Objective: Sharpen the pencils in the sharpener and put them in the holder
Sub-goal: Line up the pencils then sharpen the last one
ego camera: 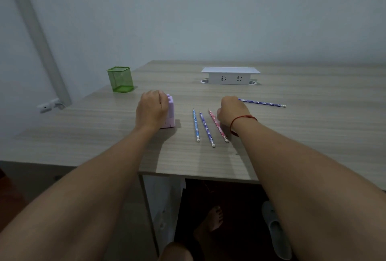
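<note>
Sharpener [170, 112] is gripped by left hand [151, 110]; dark-blue pencil [262, 102] is pinched in closed right hand [230, 112]; green holder [120, 79] stands apart on tabletop [292, 135].

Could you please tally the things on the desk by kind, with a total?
Pencils: 4, namely blue, purple, pink and a dark blue one by the right hand
Pink sharpener, under the left hand: 1
Green mesh holder: 1
White socket box: 1
Total: 7

No legible text, perhaps from blur.
</note>
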A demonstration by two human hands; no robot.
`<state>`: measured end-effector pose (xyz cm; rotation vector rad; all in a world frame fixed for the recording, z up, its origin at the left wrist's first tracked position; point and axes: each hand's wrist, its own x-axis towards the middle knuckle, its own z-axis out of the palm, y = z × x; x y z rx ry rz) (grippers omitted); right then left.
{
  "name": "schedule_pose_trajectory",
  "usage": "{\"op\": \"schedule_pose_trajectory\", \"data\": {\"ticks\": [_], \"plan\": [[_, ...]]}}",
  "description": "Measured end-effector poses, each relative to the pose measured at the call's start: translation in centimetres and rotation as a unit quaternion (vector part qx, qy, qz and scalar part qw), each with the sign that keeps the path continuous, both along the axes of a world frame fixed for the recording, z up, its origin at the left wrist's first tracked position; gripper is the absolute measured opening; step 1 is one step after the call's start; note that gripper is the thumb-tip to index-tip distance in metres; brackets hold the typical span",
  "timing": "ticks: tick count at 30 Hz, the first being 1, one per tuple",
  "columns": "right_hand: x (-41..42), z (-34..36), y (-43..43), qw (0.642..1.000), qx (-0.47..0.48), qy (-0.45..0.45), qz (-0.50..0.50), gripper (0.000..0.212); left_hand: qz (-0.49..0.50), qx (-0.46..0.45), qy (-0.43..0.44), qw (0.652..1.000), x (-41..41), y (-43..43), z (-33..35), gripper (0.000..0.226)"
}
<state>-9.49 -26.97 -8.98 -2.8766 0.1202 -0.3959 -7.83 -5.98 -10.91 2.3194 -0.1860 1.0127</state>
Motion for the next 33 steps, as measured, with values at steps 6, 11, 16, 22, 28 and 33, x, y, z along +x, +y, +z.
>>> {"op": "schedule_pose_trajectory", "data": {"ticks": [6,11,16,22,28,33], "plan": [[3.6,-0.9,-2.8,0.996,-0.053,-0.029,-0.065,0.031,0.026,0.000,-0.029,0.999,3.3,-0.9,-0.8,0.044],[7.0,-2.3,-5.7,0.990,-0.055,0.006,-0.127,0.037,0.052,0.010,-0.061,0.997,6.3,-1.4,-1.3,0.055],[9.0,-3.0,-7.4,0.984,-0.075,0.051,-0.154,0.036,0.064,0.025,-0.083,0.994,7.8,-1.7,-1.5,0.058],[9.1,-2.2,-6.6,0.977,-0.168,0.015,-0.128,0.033,0.045,0.025,-0.072,0.996,7.6,-1.6,-1.2,0.052],[6.2,-1.0,-5.2,0.983,-0.180,-0.014,-0.039,0.026,0.006,0.008,-0.003,1.000,5.9,-1.2,0.2,0.037],[3.2,1.9,-1.9,0.988,-0.100,0.016,0.115,0.021,-0.030,0.018,0.032,0.999,2.8,0.2,0.7,0.036]]}}
